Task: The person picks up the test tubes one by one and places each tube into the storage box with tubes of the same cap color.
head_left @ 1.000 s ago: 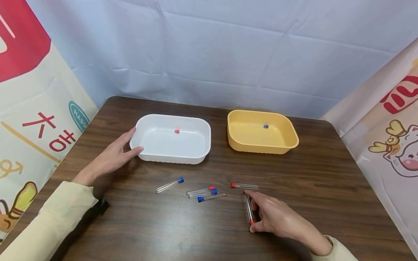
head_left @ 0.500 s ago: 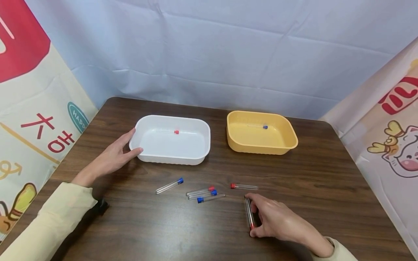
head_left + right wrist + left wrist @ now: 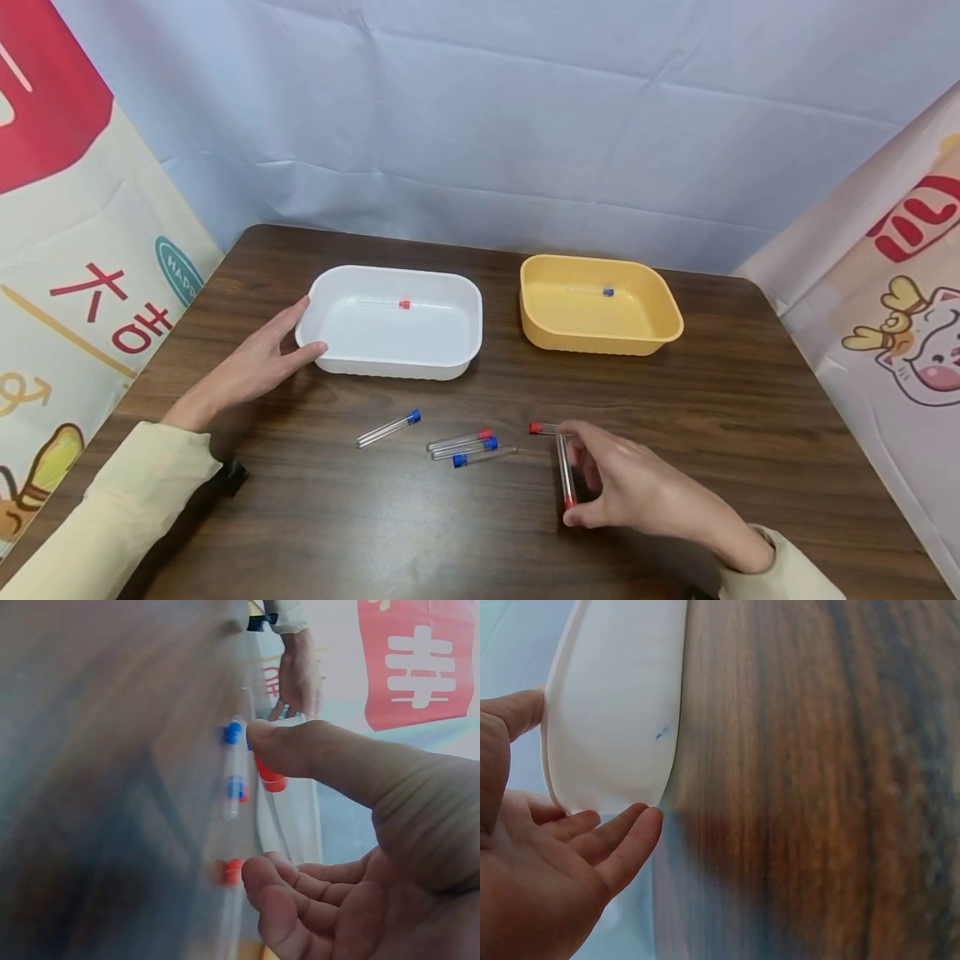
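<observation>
My right hand (image 3: 626, 475) pinches a clear test tube (image 3: 566, 471) lengthwise, thumb at its red cap (image 3: 271, 778) and fingers at the rounded end. The tube shows above the tabletop in the right wrist view. Just behind it lies another red-capped test tube (image 3: 546, 427), partly covered by my fingers. My left hand (image 3: 262, 354) holds the left end of a white plastic basin (image 3: 397, 367); in the left wrist view the thumb is at the rim and the fingertips are against the outer wall (image 3: 622, 712). A red-capped tube (image 3: 404, 305) lies inside the basin.
A yellow basin (image 3: 600, 340) stands at the back right with a blue-capped tube (image 3: 607, 292) in it. Mid-table lie three tubes close together, including a blue-capped tube (image 3: 486, 456). Another blue-capped tube (image 3: 388, 429) lies farther left. A pale curtain (image 3: 480, 125) hangs behind the table.
My right hand has raised the red-capped test tube and moved slightly left and away from me, overlapping the other red-capped tube. My left hand stays at the white basin.
</observation>
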